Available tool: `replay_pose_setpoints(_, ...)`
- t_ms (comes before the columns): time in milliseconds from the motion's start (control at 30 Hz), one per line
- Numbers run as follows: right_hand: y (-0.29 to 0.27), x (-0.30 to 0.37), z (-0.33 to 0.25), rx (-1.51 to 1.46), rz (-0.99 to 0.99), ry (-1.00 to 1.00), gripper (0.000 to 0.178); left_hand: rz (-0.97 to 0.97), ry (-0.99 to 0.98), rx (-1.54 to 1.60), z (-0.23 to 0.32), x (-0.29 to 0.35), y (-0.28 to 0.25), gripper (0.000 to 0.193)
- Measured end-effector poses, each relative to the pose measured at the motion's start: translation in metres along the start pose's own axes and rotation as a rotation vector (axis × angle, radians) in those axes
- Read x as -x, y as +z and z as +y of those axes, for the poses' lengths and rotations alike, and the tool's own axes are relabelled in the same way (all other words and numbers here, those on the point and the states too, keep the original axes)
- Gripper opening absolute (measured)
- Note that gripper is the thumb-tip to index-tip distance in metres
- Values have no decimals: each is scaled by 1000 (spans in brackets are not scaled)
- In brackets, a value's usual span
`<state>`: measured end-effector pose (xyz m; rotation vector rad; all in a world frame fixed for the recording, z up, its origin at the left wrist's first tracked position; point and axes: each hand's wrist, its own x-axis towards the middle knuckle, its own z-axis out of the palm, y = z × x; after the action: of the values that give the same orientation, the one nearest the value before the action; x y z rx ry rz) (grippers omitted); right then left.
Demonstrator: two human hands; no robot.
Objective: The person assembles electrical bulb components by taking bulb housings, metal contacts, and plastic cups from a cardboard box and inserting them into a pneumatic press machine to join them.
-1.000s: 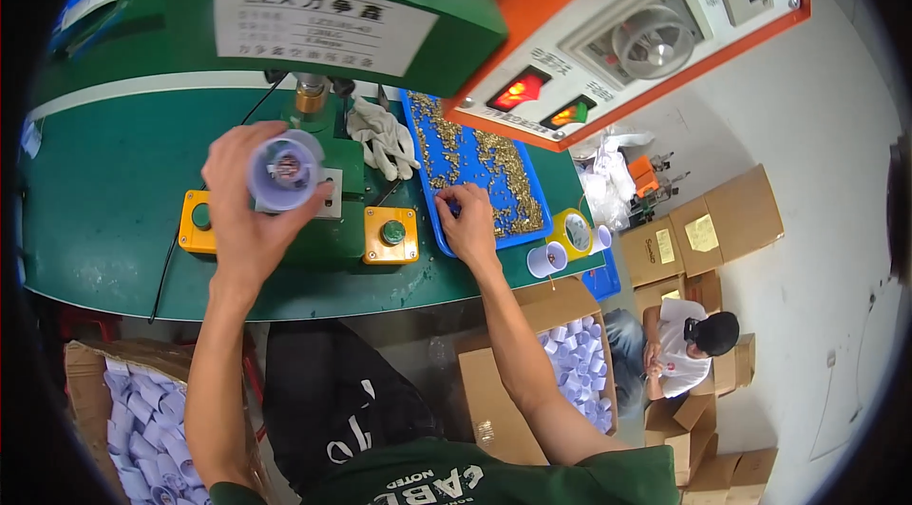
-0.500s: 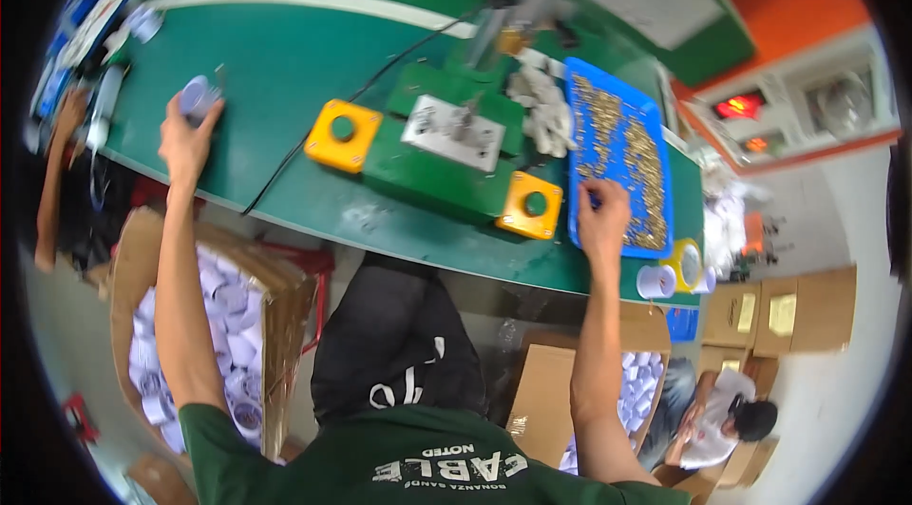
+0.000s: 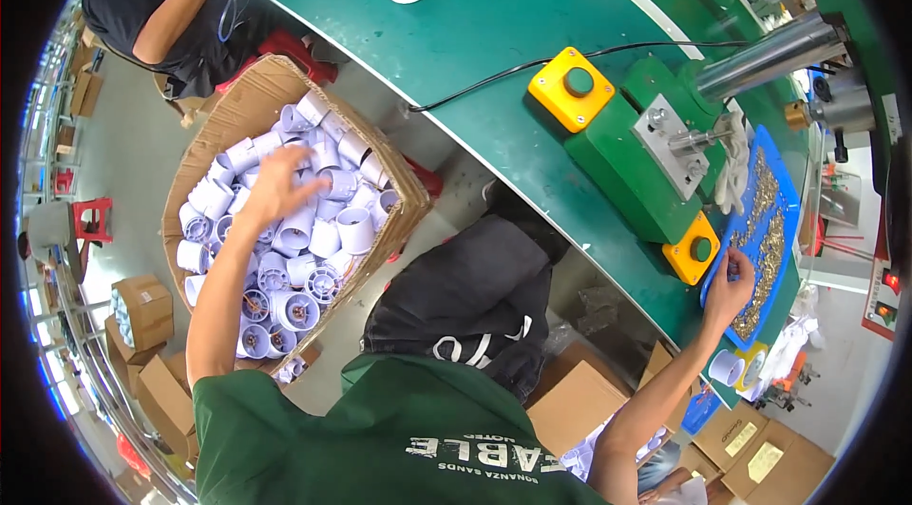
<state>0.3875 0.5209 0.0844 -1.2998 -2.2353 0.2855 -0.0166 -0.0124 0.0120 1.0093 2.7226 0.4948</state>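
since a moment ago the left hand (image 3: 271, 184) is no longer up at the green bench (image 3: 494, 20); it is now reaching down into the cardboard box (image 3: 249, 101).
left hand is hovering with fingers spread loose, gripping nothing, directly over the white plastic housings (image 3: 313, 239) heaped beneath it at the person's left. right hand (image 3: 727, 279), well apart, is pinching at small brass parts in the blue tray (image 3: 768, 220); whether it is holding one i cannot tell.
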Motion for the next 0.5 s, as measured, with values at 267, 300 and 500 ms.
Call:
replay_pose_setpoints(267,-3,2,-3,35,-10,-3,12,-379,-95,65,32,21,-2,72)
replay_pose_setpoints(300,0,-1,11,12,-9,-27,13,-384,-51,7,34,28,-5,71)
replay_pose_setpoints(500,0,-1,7,33,-6,-18,15,-357,107,54,34,76,-26,56)
